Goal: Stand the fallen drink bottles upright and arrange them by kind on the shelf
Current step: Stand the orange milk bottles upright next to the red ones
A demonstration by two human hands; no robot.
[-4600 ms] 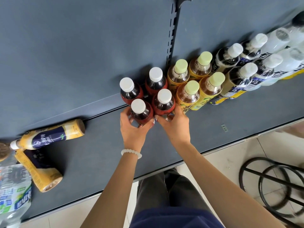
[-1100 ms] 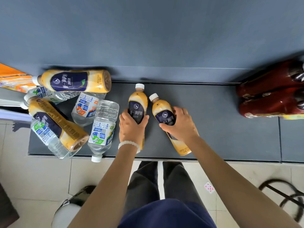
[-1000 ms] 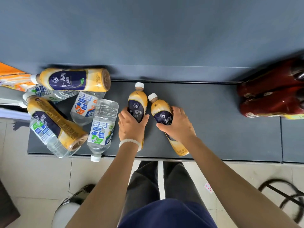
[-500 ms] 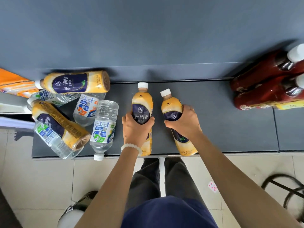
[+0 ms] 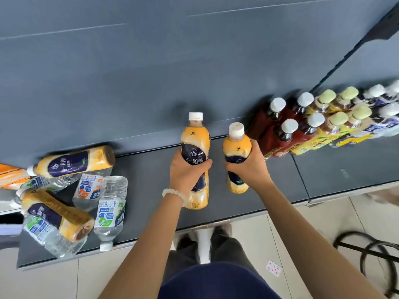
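Head view: shelf [image 5: 323,169]
Left hand [image 5: 185,169]: fingers clamped on milk-tea bottle [image 5: 195,145], cap rearward
Right hand [image 5: 250,165]: fingers clamped on second milk-tea bottle [image 5: 236,147], nearer red-label row [image 5: 278,134]

Even, bright daylight; soft shadows behind bottles [image 5: 195,147] at 12 o'clock. Motion blur at 3 and 9 o'clock; wide-angle bending at edges.

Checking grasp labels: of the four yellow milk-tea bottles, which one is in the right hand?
The yellow milk-tea bottle nearest the red-label bottles, held by the right hand; the left hand holds its neighbour, two lie fallen.
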